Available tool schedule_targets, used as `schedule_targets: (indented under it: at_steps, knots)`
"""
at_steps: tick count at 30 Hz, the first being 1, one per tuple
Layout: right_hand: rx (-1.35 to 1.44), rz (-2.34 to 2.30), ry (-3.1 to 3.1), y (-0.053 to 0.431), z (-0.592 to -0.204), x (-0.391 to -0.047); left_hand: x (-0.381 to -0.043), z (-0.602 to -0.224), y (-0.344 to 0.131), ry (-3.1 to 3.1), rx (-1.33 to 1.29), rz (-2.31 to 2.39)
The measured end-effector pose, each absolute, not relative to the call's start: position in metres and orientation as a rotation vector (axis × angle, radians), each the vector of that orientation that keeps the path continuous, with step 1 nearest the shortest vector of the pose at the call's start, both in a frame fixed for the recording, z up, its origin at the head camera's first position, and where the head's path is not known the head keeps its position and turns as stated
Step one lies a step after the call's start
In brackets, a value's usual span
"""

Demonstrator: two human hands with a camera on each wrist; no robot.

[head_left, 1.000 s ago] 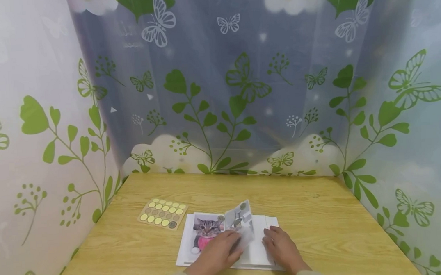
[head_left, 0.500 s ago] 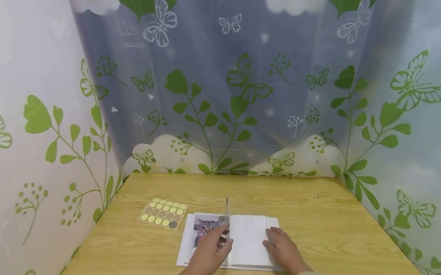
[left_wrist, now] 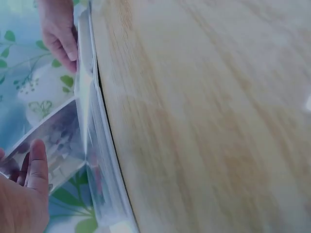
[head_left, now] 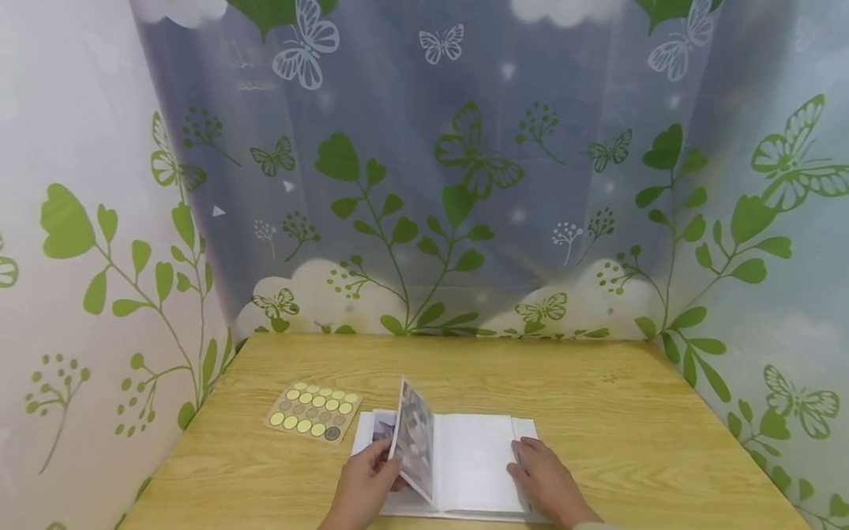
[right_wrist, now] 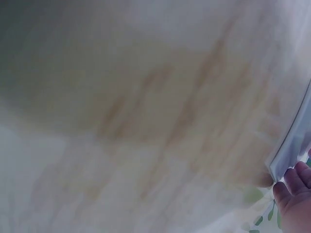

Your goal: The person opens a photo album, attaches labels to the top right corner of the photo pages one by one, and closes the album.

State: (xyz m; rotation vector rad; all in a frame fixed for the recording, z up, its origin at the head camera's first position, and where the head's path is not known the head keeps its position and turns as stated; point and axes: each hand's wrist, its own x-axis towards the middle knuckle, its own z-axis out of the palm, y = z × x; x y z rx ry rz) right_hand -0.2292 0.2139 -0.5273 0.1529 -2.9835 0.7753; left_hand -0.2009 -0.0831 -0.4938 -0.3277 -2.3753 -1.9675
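Observation:
An open photo album (head_left: 476,462) with white pages lies near the table's front. My left hand (head_left: 359,483) pinches the outer edge of a raised album page (head_left: 416,443), which leans left and carries a photo under clear film. Behind that page, a cat photo (head_left: 383,426) is mostly hidden. In the left wrist view the thumb of the left hand (left_wrist: 30,194) lies against the page's near face. My right hand (head_left: 548,481) rests on the album's right edge beside a blank white page. The right wrist view shows the fingertips of the right hand (right_wrist: 296,196) touching the album's edge.
A sheet of round yellow stickers (head_left: 313,412) lies to the left behind the album, some spots on it bare. The wooden table (head_left: 616,415) is enclosed by cloth (head_left: 421,178) printed with leaves and butterflies.
The page in my left hand has swung from leaning right, through upright, to leaning left, covering most of the cat photo. My left hand has moved left; the right hand has stayed put.

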Motion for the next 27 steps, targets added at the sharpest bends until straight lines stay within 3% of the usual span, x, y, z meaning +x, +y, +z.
schedule_targets:
  at_steps: [10, 27]
  knots:
    - [0.161, 0.768, -2.987, 0.218, -0.525, -0.227, -0.201, -0.502, -0.107, -2.387, -0.11, -2.106]
    - [0.123, 0.753, -3.018, 0.217, -0.521, -0.225, -0.205, -0.516, -0.125, -2.663, 0.005, -1.82]
